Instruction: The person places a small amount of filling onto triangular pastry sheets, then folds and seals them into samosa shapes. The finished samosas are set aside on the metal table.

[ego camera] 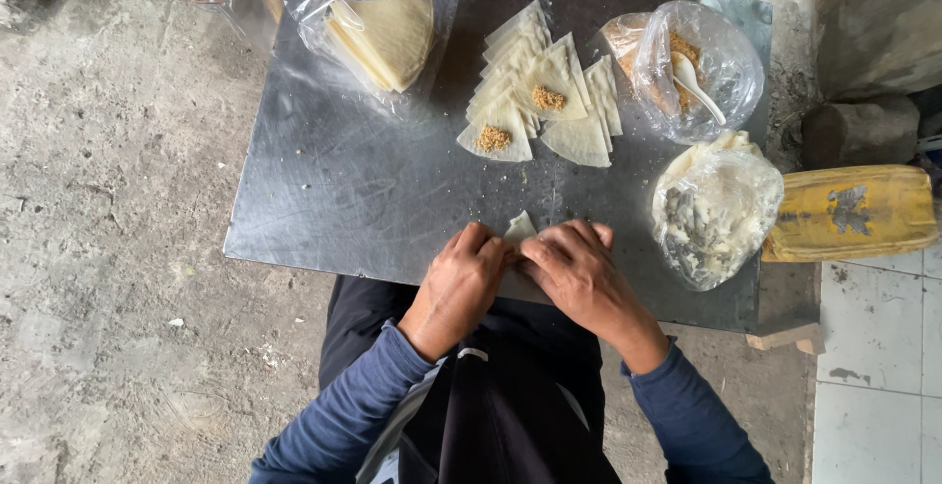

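Observation:
Both my hands meet at the near edge of a metal tabletop [324, 199]. My left hand [461, 283] and my right hand [579, 273] pinch a small pale dough wrapper [520, 226], whose tip pokes up between the fingers. Further back lie several triangular wrappers [579, 135] fanned out; two of them carry a small heap of brown crumbly filling [494, 137].
A plastic bag of stacked wrappers [388, 37] lies at the back left. A bag of brown filling with a white spoon [699, 77] sits at the back right, a bag of pale pieces [714, 211] to the right. A yellow container [854, 212] lies beside the table.

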